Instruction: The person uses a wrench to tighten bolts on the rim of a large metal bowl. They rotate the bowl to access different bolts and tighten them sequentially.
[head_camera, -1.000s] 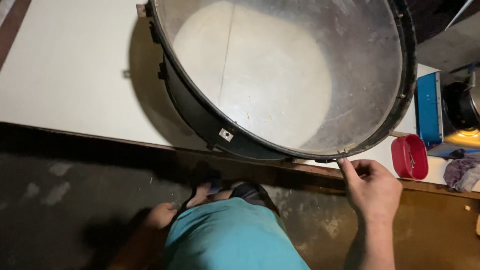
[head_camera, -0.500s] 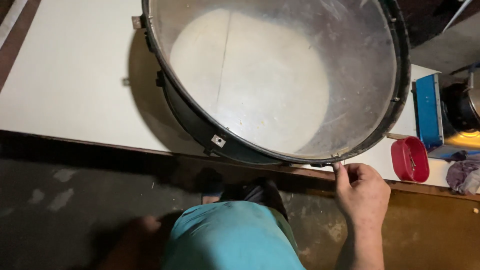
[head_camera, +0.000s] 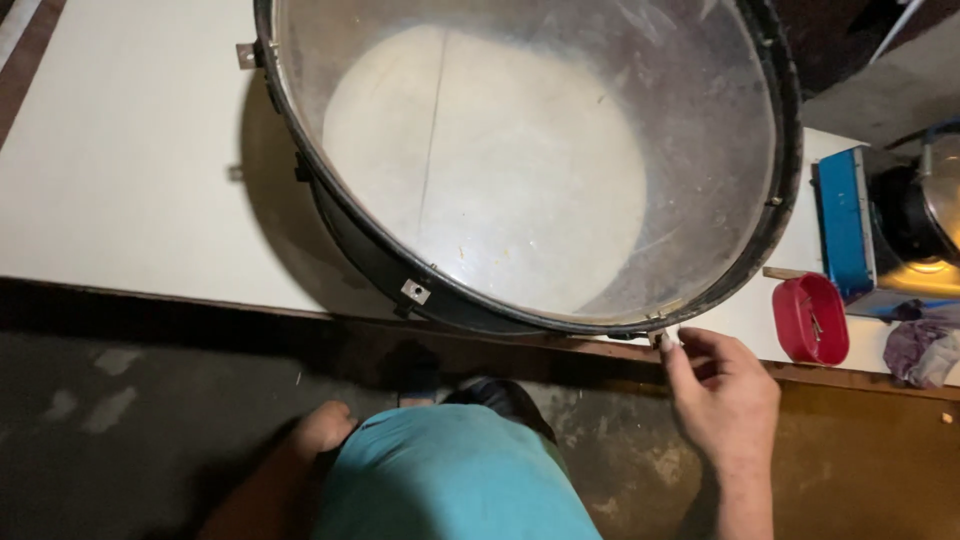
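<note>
A large round drum (head_camera: 520, 170) with a black shell and a clear skin lies on the white worktop (head_camera: 120, 170), its near edge jutting past the worktop's near edge. The right hand (head_camera: 722, 395) pinches a small metal fitting on the rim at the near right, thumb and forefinger closed narrowly on it. The left hand (head_camera: 325, 428) hangs low beside the teal shirt, and whether it is open or closed cannot be told. To do this well, I judge the pinch should stay square on the fitting and turn gently. A red tub (head_camera: 810, 318) sits just right.
</note>
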